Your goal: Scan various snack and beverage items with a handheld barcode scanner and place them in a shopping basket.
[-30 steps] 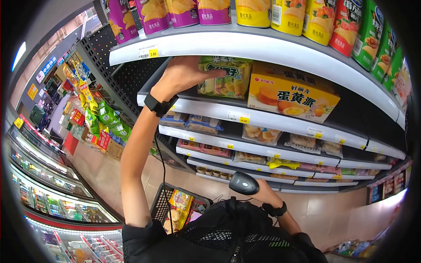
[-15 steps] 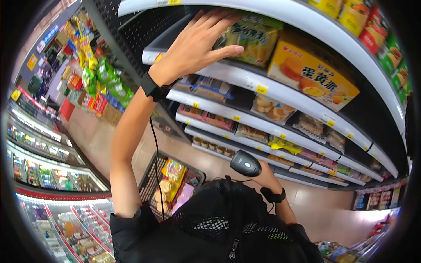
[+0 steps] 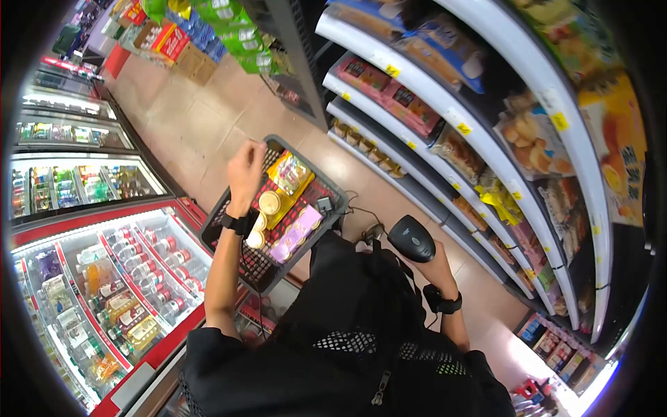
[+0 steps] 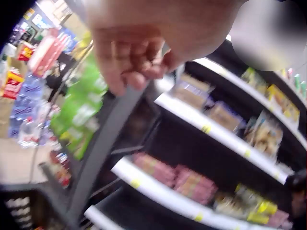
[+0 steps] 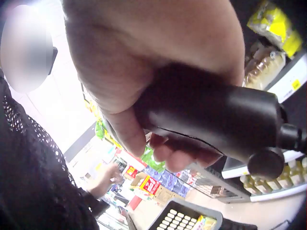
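Note:
My left hand [image 3: 243, 179], a band on its wrist, is raised over the left rim of a dark shopping basket [image 3: 335, 189]. Its fingers curl loosely around nothing, as the left wrist view also shows. Inside the basket are a yellow-edged food pack [image 3: 289, 174], round pale-lidded tubs [image 3: 269, 202] and a purple packet [image 3: 297, 233]. In my right hand [image 3: 439, 270] I grip a black handheld barcode scanner [image 3: 410, 238]. The right wrist view shows my fingers wrapped round the scanner's body [image 5: 216, 120].
Curved shelves [image 3: 379, 94] of packaged snacks rise on the right. To the left stands a lit cooler [image 3: 125, 278] with rows of bottles. Green snack bags [image 3: 236, 35] hang at the shelf end, near cardboard boxes [image 3: 196, 64]. A thin cable [image 3: 361, 210] trails near the basket.
My left hand has left the upper shelf beside the green snack pack and come down over the basket, its fingers now curled. The view has tilted down; the right hand still holds the scanner.

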The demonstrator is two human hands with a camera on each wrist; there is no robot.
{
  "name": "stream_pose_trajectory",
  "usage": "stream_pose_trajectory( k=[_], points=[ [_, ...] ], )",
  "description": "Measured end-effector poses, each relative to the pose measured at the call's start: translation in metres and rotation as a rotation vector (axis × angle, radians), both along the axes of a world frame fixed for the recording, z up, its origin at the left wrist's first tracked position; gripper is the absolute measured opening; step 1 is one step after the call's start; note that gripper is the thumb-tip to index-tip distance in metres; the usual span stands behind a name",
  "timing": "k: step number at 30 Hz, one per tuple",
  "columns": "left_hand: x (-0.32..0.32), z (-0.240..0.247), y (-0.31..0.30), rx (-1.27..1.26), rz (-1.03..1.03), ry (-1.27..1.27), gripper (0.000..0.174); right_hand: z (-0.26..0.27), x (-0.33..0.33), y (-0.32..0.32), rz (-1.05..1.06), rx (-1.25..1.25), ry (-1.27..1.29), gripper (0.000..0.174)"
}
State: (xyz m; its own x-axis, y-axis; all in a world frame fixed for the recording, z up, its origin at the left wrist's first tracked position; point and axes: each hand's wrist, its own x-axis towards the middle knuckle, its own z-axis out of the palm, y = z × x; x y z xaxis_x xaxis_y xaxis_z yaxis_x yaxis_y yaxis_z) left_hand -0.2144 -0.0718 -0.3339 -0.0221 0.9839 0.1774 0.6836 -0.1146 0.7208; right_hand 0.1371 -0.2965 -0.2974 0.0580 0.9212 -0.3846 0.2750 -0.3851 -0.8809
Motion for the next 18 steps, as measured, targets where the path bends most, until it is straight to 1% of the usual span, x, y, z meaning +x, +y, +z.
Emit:
stream_pose_trajectory(
  k=[1,2,3,5,6,7,8,9,10,11,12,13,14,16,17,18],
  points=[
    [-0.007,-0.037,-0.007,-0.125,-0.007,0.173,0.015,-0.005,-0.002,0.003,0.026,-0.011,0.004,0.03],
    [-0.016,-0.074,-0.013,-0.225,-0.075,0.288,0.024,-0.012,-0.006,0.005,0.053,-0.028,0.015,0.031],
    [-0.029,-0.103,-0.024,-0.228,-0.158,0.402,0.036,-0.025,-0.017,-0.001,0.1,-0.081,0.008,0.03],
    [-0.001,-0.16,-0.02,-0.34,-0.228,0.528,0.06,-0.029,-0.017,0.009,0.161,-0.15,-0.015,0.032],
    [0.007,-0.173,-0.019,-0.521,-0.251,0.604,0.067,-0.03,-0.027,0.01,0.211,-0.188,-0.01,0.035],
    [0.022,-0.207,-0.009,-0.488,-0.252,0.617,0.073,-0.033,-0.027,0.015,0.22,-0.251,-0.022,0.038],
    [0.034,-0.257,0.0,-0.428,-0.183,0.542,0.078,-0.035,-0.029,0.017,0.223,-0.271,-0.03,0.038],
    [0.033,-0.272,0.004,-0.525,-0.209,0.559,0.082,-0.036,-0.037,0.015,0.226,-0.247,-0.028,0.032],
    [0.038,-0.296,0.011,-0.53,-0.209,0.552,0.082,-0.04,-0.037,0.019,0.226,-0.207,-0.041,0.026],
    [0.041,-0.322,0.01,-0.559,-0.053,0.601,0.091,-0.045,-0.038,0.018,0.255,-0.207,-0.101,0.025],
    [0.036,-0.34,0.004,-0.589,0.104,0.661,0.1,-0.046,-0.043,0.014,0.258,-0.22,-0.092,0.025],
    [0.039,-0.326,0.01,-0.766,0.053,0.724,0.124,-0.045,-0.044,0.015,0.229,-0.226,-0.105,0.025],
    [0.039,-0.325,0.011,-0.772,0.046,0.728,0.124,-0.047,-0.045,0.015,0.197,-0.235,-0.113,0.024],
    [0.035,-0.326,0.002,-0.667,0.015,0.812,0.126,-0.054,-0.049,0.009,0.172,-0.29,-0.095,0.022],
    [0.035,-0.328,0.002,-0.693,0.008,0.834,0.12,-0.058,-0.047,0.007,0.157,-0.292,-0.1,0.021],
    [0.033,-0.33,0.002,-0.697,-0.001,0.84,0.12,-0.062,-0.048,0.004,0.142,-0.291,-0.104,0.02]
  ],
)
